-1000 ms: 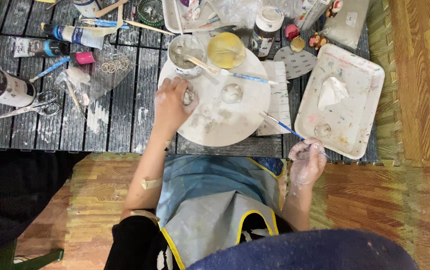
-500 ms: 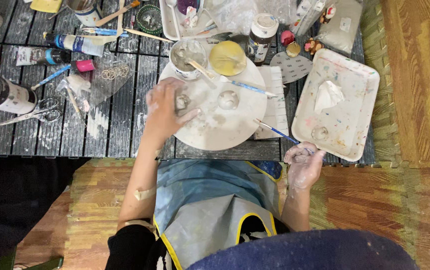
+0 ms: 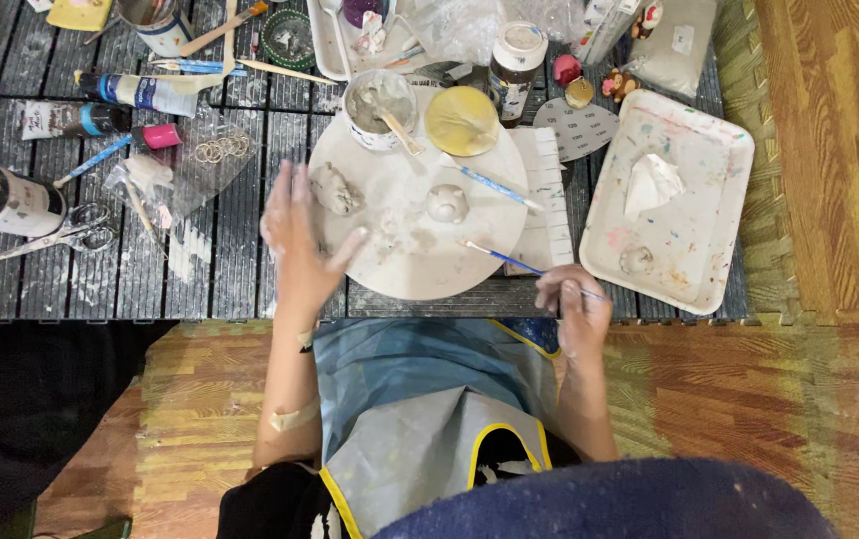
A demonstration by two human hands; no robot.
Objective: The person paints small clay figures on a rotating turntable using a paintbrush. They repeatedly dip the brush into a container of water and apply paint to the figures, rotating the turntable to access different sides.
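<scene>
A dark slatted surface [image 3: 220, 269] fills the upper half of the view, with a wooden floor [image 3: 829, 150] to its right and below it. At the far left, about nine o'clock, lies a paint-smeared can [image 3: 0, 200] on its side, with scissors [image 3: 60, 238] just below it. Toward eleven o'clock a paint tube [image 3: 145, 92] lies flat, and a clear plastic bag [image 3: 190, 165] with small rings sits near it.

The left hand [image 3: 299, 235] hovers at the left rim of a round white board [image 3: 399, 260], its fingers [image 3: 285, 195] spread open and pointing toward twelve o'clock, the thumb reaching out over the board. It grips nothing. A grey lump of clay [image 3: 334, 190] lies on the board just beside the fingertips, at about one o'clock from the palm; whether it touches them cannot be told. A smaller round clay piece [image 3: 447, 205] sits near the board's middle, well clear of that hand.

At the board's twelve o'clock edge stands a cup of grey paste [image 3: 379, 108] with a stick in it, and beside it a yellow lid [image 3: 462, 122]. A blue-handled brush [image 3: 489, 183] lies across the board's right side.

The right hand [image 3: 574, 309] is at five o'clock from the board, fingers closed on the end of a thin blue paintbrush [image 3: 509, 260] whose tip rests on the board. Farther right lies a stained white tray [image 3: 694, 260] with a crumpled tissue [image 3: 654, 185].
</scene>
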